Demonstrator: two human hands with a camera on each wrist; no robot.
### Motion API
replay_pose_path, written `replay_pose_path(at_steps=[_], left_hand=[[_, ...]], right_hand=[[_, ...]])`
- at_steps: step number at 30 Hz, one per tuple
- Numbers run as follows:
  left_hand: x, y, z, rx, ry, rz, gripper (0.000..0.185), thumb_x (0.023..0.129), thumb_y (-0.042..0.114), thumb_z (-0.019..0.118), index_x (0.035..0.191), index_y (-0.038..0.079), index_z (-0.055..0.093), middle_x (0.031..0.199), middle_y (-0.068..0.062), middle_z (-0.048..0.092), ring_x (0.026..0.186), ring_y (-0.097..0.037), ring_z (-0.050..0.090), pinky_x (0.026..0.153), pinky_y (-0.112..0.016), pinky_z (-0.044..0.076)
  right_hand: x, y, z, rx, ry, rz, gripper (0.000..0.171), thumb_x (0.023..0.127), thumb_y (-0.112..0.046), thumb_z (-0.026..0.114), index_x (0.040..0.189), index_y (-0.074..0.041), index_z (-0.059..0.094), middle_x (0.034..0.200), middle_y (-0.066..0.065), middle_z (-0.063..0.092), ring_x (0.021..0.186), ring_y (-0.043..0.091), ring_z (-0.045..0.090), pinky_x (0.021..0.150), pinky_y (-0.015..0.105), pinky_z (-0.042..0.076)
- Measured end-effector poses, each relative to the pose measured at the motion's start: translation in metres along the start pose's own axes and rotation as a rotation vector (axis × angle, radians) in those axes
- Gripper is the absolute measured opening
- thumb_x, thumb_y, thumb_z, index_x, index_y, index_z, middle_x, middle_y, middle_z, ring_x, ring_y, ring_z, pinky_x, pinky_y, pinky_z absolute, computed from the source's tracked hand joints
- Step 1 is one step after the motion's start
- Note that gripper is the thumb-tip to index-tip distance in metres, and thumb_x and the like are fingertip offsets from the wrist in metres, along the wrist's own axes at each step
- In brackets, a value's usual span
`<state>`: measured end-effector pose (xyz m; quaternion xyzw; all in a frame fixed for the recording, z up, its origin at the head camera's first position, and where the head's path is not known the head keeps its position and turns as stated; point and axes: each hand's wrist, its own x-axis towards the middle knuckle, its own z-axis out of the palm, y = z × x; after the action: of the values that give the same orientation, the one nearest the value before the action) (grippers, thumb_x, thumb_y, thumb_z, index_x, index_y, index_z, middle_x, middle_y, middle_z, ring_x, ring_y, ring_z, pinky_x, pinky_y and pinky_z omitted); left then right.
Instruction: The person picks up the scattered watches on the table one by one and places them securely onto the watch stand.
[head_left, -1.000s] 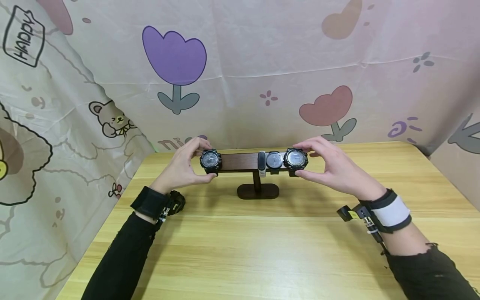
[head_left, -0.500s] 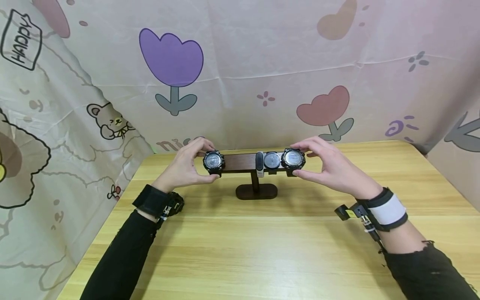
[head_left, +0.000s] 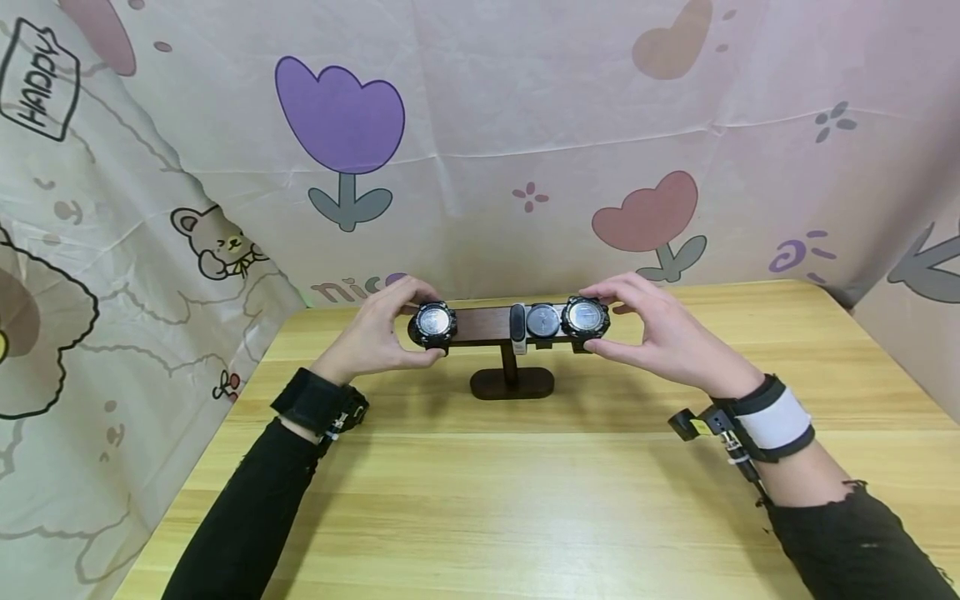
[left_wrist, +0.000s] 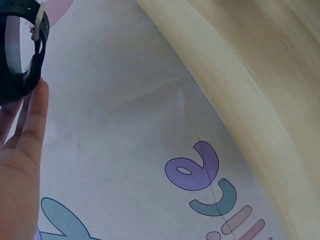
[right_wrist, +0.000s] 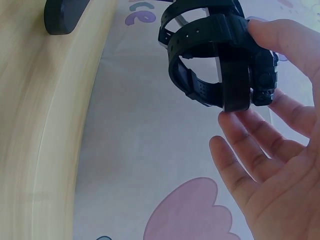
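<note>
In the head view, a dark brown watch stand [head_left: 482, 325] has a crossbar on a short post. My left hand [head_left: 375, 329] grips a black chunky watch [head_left: 434, 323] near the bar's left end, fingers above and thumb below. My right hand [head_left: 671, 337] pinches another black chunky watch [head_left: 586, 317] at the right end. Beside it on the bar are a round-faced watch [head_left: 543, 321] and a slim fitness band [head_left: 518, 325]. The left wrist view shows a buckled black strap [left_wrist: 42, 55] at the fingertips. Looped straps [right_wrist: 195, 65] hang in the right wrist view.
The stand's oval base [head_left: 512, 383] rests on a light wooden table [head_left: 480, 500], towards its back edge. A printed cloth [head_left: 480, 100] with flowers hangs behind, and a similar cloth [head_left: 135, 333] covers the left side.
My left hand has slid its watch a little to the right along the bar, and the bar's left end shows beyond it. The right hand keeps its place on the right watch.
</note>
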<state>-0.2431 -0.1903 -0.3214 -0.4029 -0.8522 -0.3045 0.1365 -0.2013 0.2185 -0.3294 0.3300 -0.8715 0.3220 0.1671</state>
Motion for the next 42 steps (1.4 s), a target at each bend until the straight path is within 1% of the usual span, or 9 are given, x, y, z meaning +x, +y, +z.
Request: replay_pose_path(at_steps=[8, 12, 17, 24, 30, 37, 42], left_hand=[[0.003, 0.001, 0.004, -0.005, -0.002, 0.018, 0.066, 0.072, 0.024, 0.097, 0.126, 0.008, 0.064, 0.122, -0.005, 0.067, 0.112, -0.019, 0.068, 0.096, -0.04, 0.063], [0.004, 0.001, 0.006, -0.012, 0.001, 0.017, 0.066, 0.072, 0.023, 0.097, 0.126, 0.008, 0.064, 0.122, -0.005, 0.066, 0.112, -0.019, 0.067, 0.099, -0.04, 0.061], [0.007, 0.004, 0.01, -0.003, 0.005, 0.04, 0.065, 0.072, 0.024, 0.096, 0.126, 0.007, 0.063, 0.121, -0.006, 0.066, 0.112, -0.02, 0.067, 0.1, -0.04, 0.059], [0.014, 0.008, 0.015, 0.013, -0.006, 0.066, 0.065, 0.072, 0.026, 0.096, 0.123, 0.007, 0.062, 0.119, -0.006, 0.065, 0.111, -0.021, 0.066, 0.099, -0.041, 0.059], [0.018, 0.008, 0.018, 0.019, -0.013, 0.087, 0.065, 0.07, 0.027, 0.097, 0.12, 0.006, 0.061, 0.117, -0.007, 0.064, 0.111, -0.021, 0.066, 0.097, -0.039, 0.059], [0.024, 0.01, 0.019, 0.049, -0.022, 0.119, 0.063, 0.069, 0.026, 0.097, 0.116, 0.005, 0.061, 0.113, -0.009, 0.064, 0.106, -0.021, 0.064, 0.094, -0.04, 0.058], [0.029, 0.013, 0.019, 0.057, -0.045, 0.13, 0.062, 0.07, 0.028, 0.097, 0.114, 0.004, 0.06, 0.111, -0.009, 0.064, 0.104, -0.021, 0.062, 0.092, -0.04, 0.057]], right_hand=[[-0.001, 0.001, 0.001, 0.001, 0.0, 0.006, 0.06, 0.084, -0.013, 0.093, 0.138, -0.013, 0.067, 0.135, -0.002, 0.065, 0.118, 0.007, 0.06, 0.1, 0.033, 0.057], [-0.001, 0.001, 0.0, -0.003, -0.001, -0.001, 0.06, 0.084, -0.014, 0.093, 0.139, -0.013, 0.066, 0.135, -0.001, 0.065, 0.119, 0.007, 0.06, 0.101, 0.028, 0.056], [-0.001, 0.001, 0.0, -0.006, -0.002, -0.003, 0.06, 0.085, -0.014, 0.092, 0.139, -0.013, 0.066, 0.135, -0.001, 0.065, 0.119, 0.007, 0.06, 0.101, 0.023, 0.054], [-0.001, 0.002, -0.001, -0.005, 0.003, -0.02, 0.059, 0.086, -0.014, 0.091, 0.14, -0.013, 0.067, 0.134, 0.002, 0.066, 0.118, 0.013, 0.062, 0.101, 0.025, 0.054], [-0.001, 0.002, 0.0, -0.001, -0.004, -0.006, 0.06, 0.085, -0.014, 0.092, 0.14, -0.014, 0.066, 0.134, -0.001, 0.066, 0.118, 0.009, 0.061, 0.102, 0.022, 0.053], [0.0, 0.001, 0.0, 0.016, 0.004, -0.027, 0.059, 0.087, -0.014, 0.091, 0.14, -0.015, 0.067, 0.133, 0.001, 0.066, 0.117, 0.012, 0.062, 0.101, 0.022, 0.053], [0.0, 0.001, 0.0, 0.025, 0.01, -0.033, 0.058, 0.087, -0.014, 0.091, 0.14, -0.015, 0.067, 0.133, 0.001, 0.067, 0.116, 0.01, 0.062, 0.101, 0.02, 0.052]])
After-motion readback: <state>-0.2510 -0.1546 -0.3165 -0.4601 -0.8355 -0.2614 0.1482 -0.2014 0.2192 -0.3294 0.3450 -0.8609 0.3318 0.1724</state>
